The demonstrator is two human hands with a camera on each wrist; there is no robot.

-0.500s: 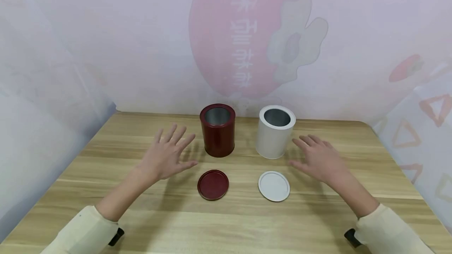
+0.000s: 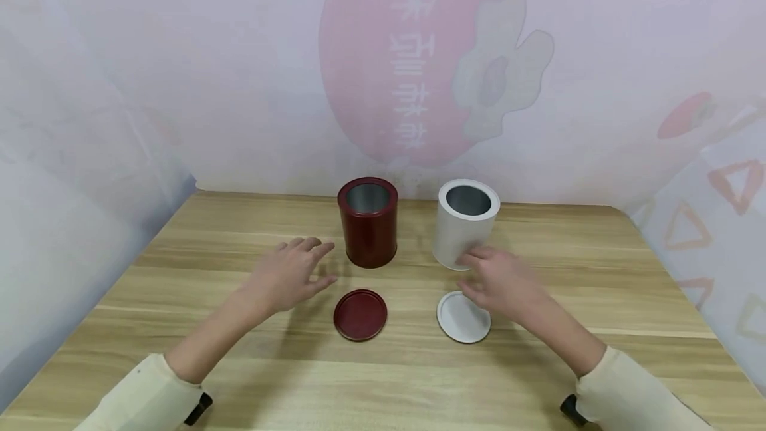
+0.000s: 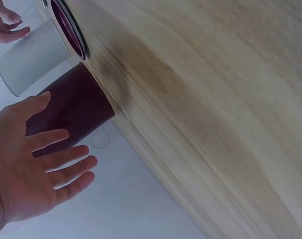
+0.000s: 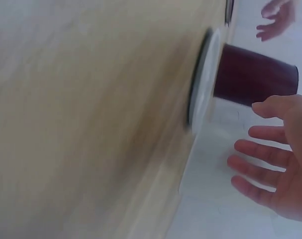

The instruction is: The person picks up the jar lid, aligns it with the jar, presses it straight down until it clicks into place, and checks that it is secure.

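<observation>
A person sits at a pale wood-grain table (image 2: 179, 271), both bare hands held low over it, cream sleeves showing at the wrists. The right hand (image 2: 499, 281) hovers above the flat round white metal lid (image 2: 461, 320), which lies on the table just in front of the open white cylindrical tin (image 2: 465, 223). Its fingers are spread and loosely extended, gripping nothing; the right wrist view shows them apart with air between them. Its fingertips lie in front of the base of the white tin, though the pictures do not show whether they touch it.

The left hand (image 2: 290, 277) floats just left of the open dark red cylindrical tin (image 2: 368, 221), fingers straight and slightly fanned, holding nothing. The flat round dark red metal lid (image 2: 360, 314) lies on the table in front of that tin, near the left thumb but apart from it.

To lift the white lid cleanly, the right hand would probably do best to come straight down and pinch the thin rim between thumb and fingertips, since the lid lies flat and offers little edge. It should be kept level, as a tilted lid is likely to catch on the mouth.

Both tins stand upright side by side, close but not touching. Their insides show bare silvery metal; nothing can be seen in either, though the bottoms are out of sight.
</observation>
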